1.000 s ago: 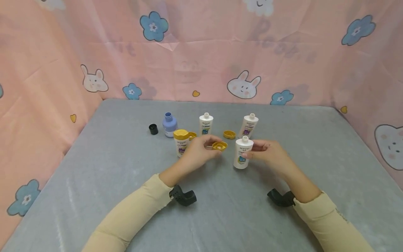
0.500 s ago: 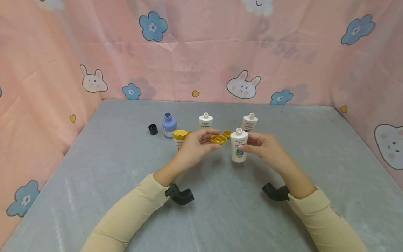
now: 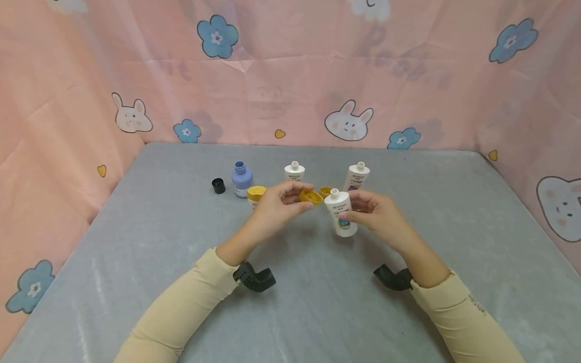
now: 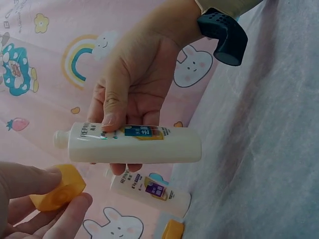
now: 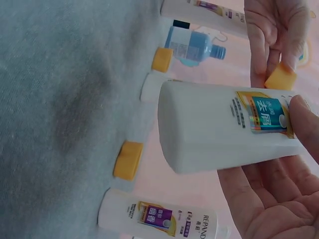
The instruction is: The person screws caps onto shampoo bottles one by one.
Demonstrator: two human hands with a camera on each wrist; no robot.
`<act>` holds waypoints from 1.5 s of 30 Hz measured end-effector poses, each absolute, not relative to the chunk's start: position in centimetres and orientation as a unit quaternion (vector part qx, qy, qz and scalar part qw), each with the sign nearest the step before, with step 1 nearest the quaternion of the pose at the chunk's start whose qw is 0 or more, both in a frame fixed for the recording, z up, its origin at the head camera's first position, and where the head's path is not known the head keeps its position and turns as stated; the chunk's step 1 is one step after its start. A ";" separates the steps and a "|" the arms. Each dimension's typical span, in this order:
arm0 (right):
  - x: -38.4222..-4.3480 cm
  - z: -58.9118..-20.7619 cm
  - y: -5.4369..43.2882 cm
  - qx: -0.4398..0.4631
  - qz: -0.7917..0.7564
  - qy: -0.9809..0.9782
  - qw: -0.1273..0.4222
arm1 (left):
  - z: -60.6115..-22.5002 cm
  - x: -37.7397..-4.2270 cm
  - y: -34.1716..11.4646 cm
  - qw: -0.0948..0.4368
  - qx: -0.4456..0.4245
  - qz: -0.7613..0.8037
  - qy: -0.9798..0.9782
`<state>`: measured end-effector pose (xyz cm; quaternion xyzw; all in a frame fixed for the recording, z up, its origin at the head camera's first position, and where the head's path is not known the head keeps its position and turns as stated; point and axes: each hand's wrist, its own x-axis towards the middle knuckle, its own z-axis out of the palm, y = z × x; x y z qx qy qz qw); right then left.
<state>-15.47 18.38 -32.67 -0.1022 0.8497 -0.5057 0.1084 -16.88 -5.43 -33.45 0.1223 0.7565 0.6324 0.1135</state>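
Above the tabletop (image 3: 317,302), an uncapped white bottle (image 3: 343,223) is gripped about its body by the right hand (image 3: 381,214), thumb in front, fingers behind; its neck is tilted toward the left hand (image 3: 274,204), where a gold cap (image 3: 310,195) is pinched between thumb and fingers. Bottle judged light, stiff, possibly slippery; best held mid-body, cap by its sides. Beyond: a gold-capped bottle (image 3: 256,193), then a blue bottle (image 3: 242,182), uncapped.
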 end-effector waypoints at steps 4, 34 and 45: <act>-15.4 -32.7 18.1 -0.118 -0.489 0.859 0.097 | -33.3 -16.8 -5.6 0.107 0.124 0.617 0.770; -14.8 -32.9 17.5 -0.123 -0.474 0.867 0.088 | -32.8 -17.2 -6.4 0.085 0.161 0.619 0.764; -14.6 -33.0 17.4 -0.137 -0.472 0.867 0.082 | -32.7 -16.9 -6.4 0.102 0.167 0.615 0.763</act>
